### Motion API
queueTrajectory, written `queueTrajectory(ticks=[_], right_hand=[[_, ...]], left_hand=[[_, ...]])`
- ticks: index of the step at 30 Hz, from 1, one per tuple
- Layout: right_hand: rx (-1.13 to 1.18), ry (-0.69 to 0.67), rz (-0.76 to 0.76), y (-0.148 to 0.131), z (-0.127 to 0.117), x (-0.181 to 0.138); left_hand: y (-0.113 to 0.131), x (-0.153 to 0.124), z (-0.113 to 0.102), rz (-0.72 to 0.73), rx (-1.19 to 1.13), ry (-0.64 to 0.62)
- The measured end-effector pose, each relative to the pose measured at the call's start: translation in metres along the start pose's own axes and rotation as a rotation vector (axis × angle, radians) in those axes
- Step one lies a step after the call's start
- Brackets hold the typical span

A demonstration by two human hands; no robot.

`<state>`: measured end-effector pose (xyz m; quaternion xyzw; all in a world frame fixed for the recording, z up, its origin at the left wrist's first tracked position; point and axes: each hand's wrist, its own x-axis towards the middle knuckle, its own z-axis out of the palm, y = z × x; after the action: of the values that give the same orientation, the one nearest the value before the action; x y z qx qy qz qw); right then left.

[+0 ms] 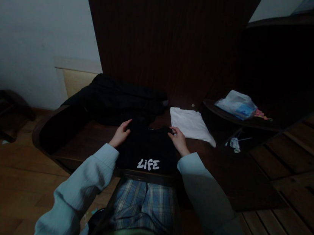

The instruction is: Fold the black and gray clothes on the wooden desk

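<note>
A folded black T-shirt (149, 147) with white lettering lies on the dark wooden surface in front of me, the letters upside down from my side. My left hand (120, 133) is at its far left corner, thumb and fingers closed on the edge. At the far right corner, my right hand (179, 141) pinches the cloth between thumb and fingers. Just beyond my right hand rests a folded white garment (191, 124). Behind my left hand, a heap of black clothing (119, 97) lies against the back panel.
A small side shelf (223, 114) on the right bears a plastic bag (237, 104) with white and blue contents. Crumpled white paper or plastic (235, 144) is below it. The dark bench (70, 147) has a curved left end. A dark stool (5, 114) stands at far left.
</note>
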<state>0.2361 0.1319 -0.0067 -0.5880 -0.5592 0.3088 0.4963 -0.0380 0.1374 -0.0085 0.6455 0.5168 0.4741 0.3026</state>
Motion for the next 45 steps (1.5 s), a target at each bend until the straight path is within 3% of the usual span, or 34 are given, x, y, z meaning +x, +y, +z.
queueTrajectory(ticks=[5, 10, 13, 18, 23, 27, 34, 40, 45], right_hand=[[0.001, 0.008, 0.014, 0.000, 0.001, 0.000], [-0.075, 0.093, 0.033, -0.003, -0.002, -0.008], [-0.054, 0.108, 0.077, -0.001, -0.009, -0.023], [0.117, -0.116, 0.148, -0.001, -0.026, -0.059], [0.295, -0.387, 0.185, -0.012, -0.038, -0.076], [0.398, -0.496, 0.244, -0.016, -0.040, -0.075], [0.400, -0.475, 0.205, -0.014, -0.039, -0.074], [0.232, -0.387, 0.166, -0.010, -0.038, -0.080], [0.153, -0.368, 0.177, -0.012, -0.058, -0.102]], left_hand=[[0.002, 0.000, 0.003, -0.029, -0.014, 0.027], [0.010, -0.011, 0.001, -0.258, -0.025, 0.129], [0.014, -0.028, -0.006, -0.318, -0.079, 0.145], [0.028, -0.058, -0.013, -0.395, -0.288, 0.022], [0.036, -0.067, -0.012, -0.347, -0.420, -0.085], [0.023, -0.063, -0.010, -0.269, -0.306, -0.093], [0.008, -0.060, -0.008, -0.151, -0.113, -0.066], [0.031, -0.068, -0.015, -0.150, -0.002, -0.063], [0.052, -0.097, -0.025, -0.209, -0.031, -0.101]])
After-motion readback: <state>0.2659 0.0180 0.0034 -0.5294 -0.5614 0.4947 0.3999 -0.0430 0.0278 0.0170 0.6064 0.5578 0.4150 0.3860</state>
